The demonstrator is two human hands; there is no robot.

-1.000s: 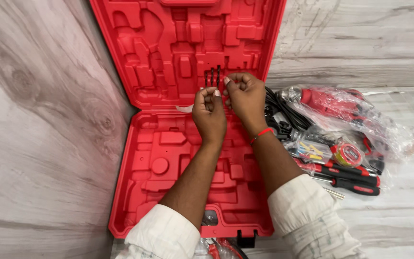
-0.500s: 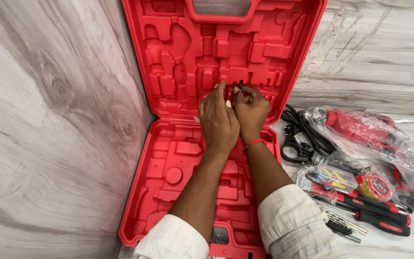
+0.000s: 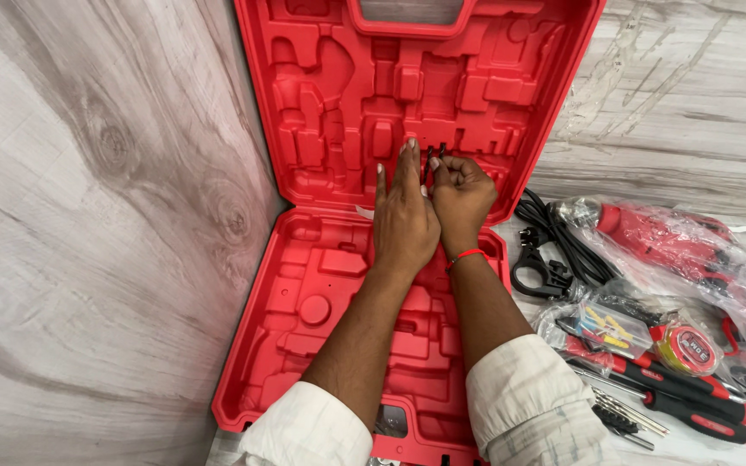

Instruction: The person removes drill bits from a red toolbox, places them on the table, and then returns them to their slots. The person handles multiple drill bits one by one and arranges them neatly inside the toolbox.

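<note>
My right hand point(image 3: 462, 194) pinches thin dark bits point(image 3: 434, 160) against the red case point(image 3: 304, 112) lid, left hand point(image 3: 403, 216) flat, open — a skewed push could drop them.

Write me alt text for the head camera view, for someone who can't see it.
Two bare hands, left hand and right hand, press small dark bits into slots in the upright lid of an open red moulded tool case. To the right lie a black power cord, a plastic-wrapped red drill and red-handled screwdrivers.
</note>
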